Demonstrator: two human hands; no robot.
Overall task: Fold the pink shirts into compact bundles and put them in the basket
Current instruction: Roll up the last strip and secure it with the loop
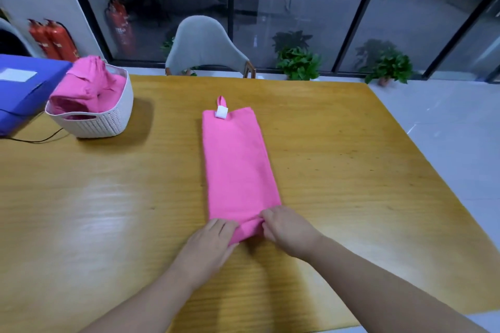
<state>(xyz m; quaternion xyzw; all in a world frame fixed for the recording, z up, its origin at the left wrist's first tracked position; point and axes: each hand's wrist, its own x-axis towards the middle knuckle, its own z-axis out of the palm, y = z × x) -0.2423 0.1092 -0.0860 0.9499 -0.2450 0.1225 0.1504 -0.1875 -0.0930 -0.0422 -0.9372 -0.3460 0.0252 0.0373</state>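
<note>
A pink shirt (pixel 235 162), folded into a long narrow strip, lies lengthwise in the middle of the wooden table (pixel 338 170). A white tag and a small pink loop show at its far end. Its near end is turned up into a small roll. My left hand (pixel 209 244) grips the left side of that roll, and my right hand (pixel 288 230) pinches its right side. A white woven basket (pixel 108 121) stands at the table's far left, with bundled pink shirts (pixel 89 86) heaped in it above the rim.
A blue box (pixel 24 86) sits left of the basket, with a black cable (pixel 40 140) running along the table by it. A grey chair (pixel 207 46) stands at the far edge. Potted plants and glass walls lie beyond.
</note>
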